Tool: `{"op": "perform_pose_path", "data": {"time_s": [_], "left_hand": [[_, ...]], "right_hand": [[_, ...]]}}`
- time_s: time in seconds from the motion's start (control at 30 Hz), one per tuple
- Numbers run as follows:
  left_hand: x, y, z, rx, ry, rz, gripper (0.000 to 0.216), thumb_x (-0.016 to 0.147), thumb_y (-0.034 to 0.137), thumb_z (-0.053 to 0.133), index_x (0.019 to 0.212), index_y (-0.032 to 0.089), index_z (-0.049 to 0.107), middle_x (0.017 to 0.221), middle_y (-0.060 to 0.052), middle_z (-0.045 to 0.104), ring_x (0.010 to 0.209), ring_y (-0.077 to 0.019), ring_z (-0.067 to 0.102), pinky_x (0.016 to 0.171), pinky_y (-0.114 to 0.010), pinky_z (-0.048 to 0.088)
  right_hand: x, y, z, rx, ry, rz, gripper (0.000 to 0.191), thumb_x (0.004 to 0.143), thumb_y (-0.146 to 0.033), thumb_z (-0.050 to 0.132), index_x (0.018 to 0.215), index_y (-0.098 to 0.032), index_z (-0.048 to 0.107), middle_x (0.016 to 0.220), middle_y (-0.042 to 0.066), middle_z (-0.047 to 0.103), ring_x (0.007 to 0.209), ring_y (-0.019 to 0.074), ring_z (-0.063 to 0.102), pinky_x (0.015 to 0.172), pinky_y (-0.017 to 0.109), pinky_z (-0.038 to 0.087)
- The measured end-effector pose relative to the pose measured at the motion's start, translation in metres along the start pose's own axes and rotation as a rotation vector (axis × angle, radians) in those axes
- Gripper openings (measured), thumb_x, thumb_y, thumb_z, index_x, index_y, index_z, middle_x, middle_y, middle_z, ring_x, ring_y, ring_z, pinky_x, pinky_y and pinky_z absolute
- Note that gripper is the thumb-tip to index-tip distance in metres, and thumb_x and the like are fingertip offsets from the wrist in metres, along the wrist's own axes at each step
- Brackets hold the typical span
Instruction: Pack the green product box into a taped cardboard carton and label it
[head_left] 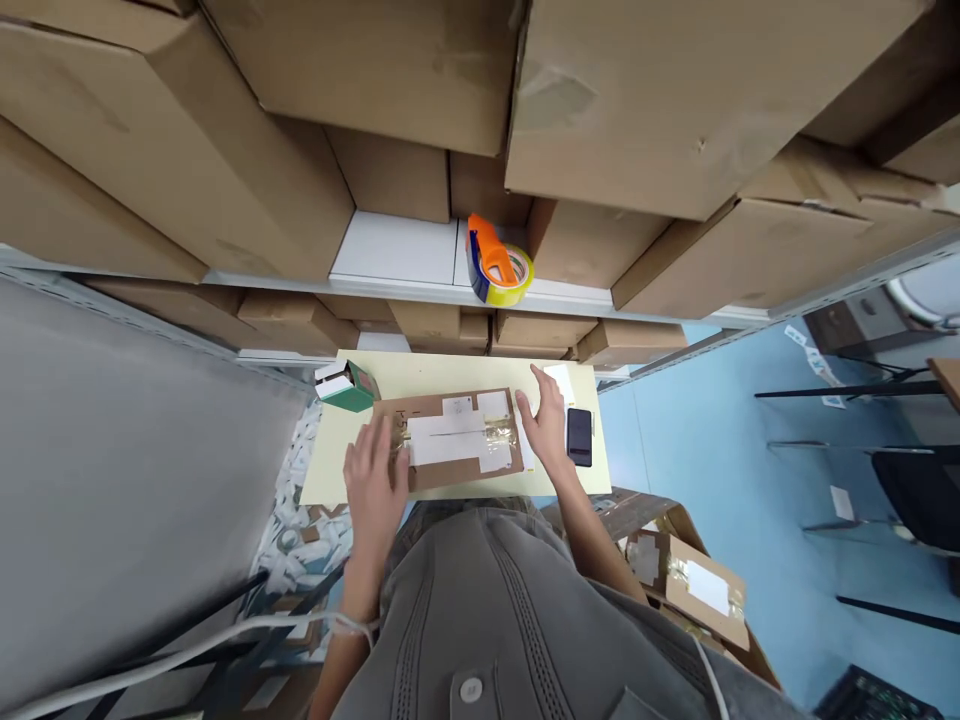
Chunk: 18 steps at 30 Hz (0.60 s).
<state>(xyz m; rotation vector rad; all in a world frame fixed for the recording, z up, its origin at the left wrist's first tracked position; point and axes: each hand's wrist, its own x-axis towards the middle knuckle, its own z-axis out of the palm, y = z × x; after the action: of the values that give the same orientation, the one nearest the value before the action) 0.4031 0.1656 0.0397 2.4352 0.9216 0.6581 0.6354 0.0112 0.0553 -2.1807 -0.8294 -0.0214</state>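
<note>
Left hand [375, 482] and right hand [546, 425] rest flat, grip wide, on opposite ends of cardboard parcel [450, 440].

We see a flat parcel [465, 470] of matt brown cardboard, with smooth white paper labels [442, 440] on it and a strip of clear tape [499, 433] that shines glossy. It lies on a table [420, 375] whose pale yellow top looks smooth and matt, beside a phone [579, 436] with a glossy black face. Above, we find dull brown cardboard boxes [675, 100] and a tape dispenser [491, 262] of shiny orange plastic.
</note>
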Motion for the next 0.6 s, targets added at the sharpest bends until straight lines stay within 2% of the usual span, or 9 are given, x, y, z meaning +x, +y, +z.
{"op": "perform_pose_path", "data": {"time_s": [0.17, 0.3, 0.47, 0.6], "left_hand": [[0.003, 0.005, 0.027, 0.07, -0.061, 0.256, 0.058, 0.1, 0.034, 0.042, 0.155, 0.026, 0.031, 0.152, -0.009, 0.048, 0.144, -0.0276, 0.039, 0.122, -0.051, 0.02], [0.001, -0.004, 0.048, 0.113, -0.058, 0.344, 0.056, 0.1, 0.03, 0.04, 0.155, 0.024, 0.033, 0.147, -0.009, 0.053, 0.139, -0.0251, 0.046, 0.123, -0.048, 0.018], [0.002, -0.01, 0.059, 0.127, -0.012, 0.361, 0.055, 0.099, 0.022, 0.042, 0.153, 0.025, 0.036, 0.145, -0.007, 0.056, 0.136, -0.0223, 0.05, 0.123, -0.046, 0.02], [0.006, -0.009, 0.062, 0.109, 0.02, 0.366, 0.054, 0.098, 0.019, 0.043, 0.151, 0.024, 0.04, 0.141, -0.007, 0.059, 0.136, -0.0224, 0.05, 0.123, -0.047, 0.022]], "right_hand": [[0.086, -0.031, -0.008, -0.078, 0.134, -0.222, 0.042, 0.1, -0.037, 0.041, 0.138, -0.022, 0.048, 0.135, 0.013, 0.057, 0.127, 0.0269, 0.049, 0.105, 0.046, 0.038], [0.138, -0.056, 0.0, -0.204, 0.122, -0.319, 0.038, 0.101, -0.036, 0.038, 0.131, -0.019, 0.053, 0.129, 0.015, 0.059, 0.122, 0.0277, 0.051, 0.102, 0.044, 0.039], [0.179, -0.072, 0.033, -0.408, 0.056, -0.279, 0.042, 0.098, -0.046, 0.042, 0.114, -0.011, 0.059, 0.108, 0.022, 0.065, 0.11, 0.0339, 0.053, 0.101, 0.051, 0.034], [0.199, -0.074, 0.054, -0.366, 0.084, -0.199, 0.042, 0.097, -0.051, 0.042, 0.106, -0.015, 0.059, 0.101, 0.02, 0.067, 0.108, 0.034, 0.052, 0.103, 0.054, 0.029]]}}
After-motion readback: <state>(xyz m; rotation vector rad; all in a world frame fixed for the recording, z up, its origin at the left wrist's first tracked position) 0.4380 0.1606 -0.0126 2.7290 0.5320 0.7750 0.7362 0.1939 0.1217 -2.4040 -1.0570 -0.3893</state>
